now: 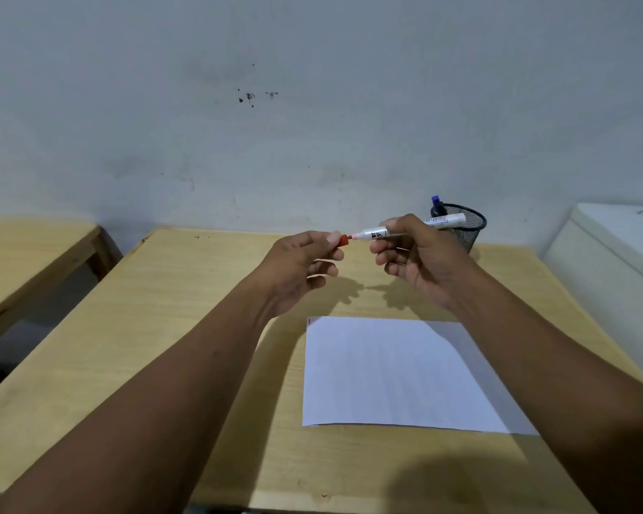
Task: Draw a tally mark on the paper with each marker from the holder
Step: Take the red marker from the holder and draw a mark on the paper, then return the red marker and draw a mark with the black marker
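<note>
Marker (379, 231) held in the air above the far part of the surface (186, 309), white barrel lying almost level, long axis running left to right with the back end tipped slightly up toward the mesh holder (468, 224) behind it. Right hand (416, 261) closed round the middle of the barrel, thumb and fingers pinching it from the near side. Left hand (301, 261) curled, thumb and forefinger pinched on the red cap (343, 240), remaining fingers loosely bent. Cap in line with the barrel and right at the tip, a short pale stretch of nib showing between them; touching or just apart, hard to tell. Paper (387, 372) flat on the surface, nearer the body than both hands and mostly below the right forearm. Small red mark (308, 321) at the far left corner of the sheet, so probably a red tally already made and the cap going back on along that same left-right line, though a cap coming off would look alike. Blue marker (438, 205) upright in the holder, just behind the right hand, closer to that hand than to the left, and likely the next to be picked.
</note>
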`<action>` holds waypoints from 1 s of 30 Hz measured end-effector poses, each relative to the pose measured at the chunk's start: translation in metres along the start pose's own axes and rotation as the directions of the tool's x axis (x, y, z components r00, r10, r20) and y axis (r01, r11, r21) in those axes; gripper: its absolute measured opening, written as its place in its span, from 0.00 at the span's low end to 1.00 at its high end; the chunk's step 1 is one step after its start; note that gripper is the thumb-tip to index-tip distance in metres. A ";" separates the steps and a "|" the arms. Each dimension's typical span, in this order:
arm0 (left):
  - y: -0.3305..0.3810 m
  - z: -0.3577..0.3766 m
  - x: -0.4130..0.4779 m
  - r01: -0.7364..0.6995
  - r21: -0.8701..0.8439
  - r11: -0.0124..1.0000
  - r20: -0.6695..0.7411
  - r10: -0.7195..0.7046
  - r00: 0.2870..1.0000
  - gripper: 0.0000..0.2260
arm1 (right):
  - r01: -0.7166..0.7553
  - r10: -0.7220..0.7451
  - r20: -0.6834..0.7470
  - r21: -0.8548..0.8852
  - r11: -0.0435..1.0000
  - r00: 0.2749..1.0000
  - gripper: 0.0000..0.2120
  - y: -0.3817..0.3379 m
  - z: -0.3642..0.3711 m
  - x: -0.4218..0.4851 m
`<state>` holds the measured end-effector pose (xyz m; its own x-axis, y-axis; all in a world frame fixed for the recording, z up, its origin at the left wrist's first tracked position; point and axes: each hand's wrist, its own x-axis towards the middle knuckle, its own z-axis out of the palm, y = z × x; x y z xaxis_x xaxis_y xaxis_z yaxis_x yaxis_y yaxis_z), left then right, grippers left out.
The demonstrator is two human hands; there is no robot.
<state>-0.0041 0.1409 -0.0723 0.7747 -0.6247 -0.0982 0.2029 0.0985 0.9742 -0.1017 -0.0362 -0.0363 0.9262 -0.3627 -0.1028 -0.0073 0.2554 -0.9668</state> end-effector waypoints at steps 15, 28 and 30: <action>0.014 0.048 0.035 -0.185 0.151 0.971 -0.081 0.198 0.977 0.08 | -0.120 0.129 0.053 -0.147 0.982 0.990 0.16 -0.013 -0.032 0.010; 0.070 0.120 0.095 -0.402 0.504 0.765 0.028 0.451 0.892 0.13 | -0.140 0.031 -0.199 -0.562 0.815 0.979 0.11 -0.104 -0.148 0.018; 0.070 0.124 0.101 -0.414 0.524 0.744 0.042 0.463 0.885 0.12 | -0.139 0.021 -0.209 -0.565 0.813 0.978 0.11 -0.106 -0.151 0.021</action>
<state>0.0144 -0.0117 0.0116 0.7548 -0.5399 0.3725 -0.4836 -0.0743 0.8721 -0.1379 -0.2061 0.0287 0.8265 -0.5366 -0.1698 -0.3473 -0.2488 -0.9041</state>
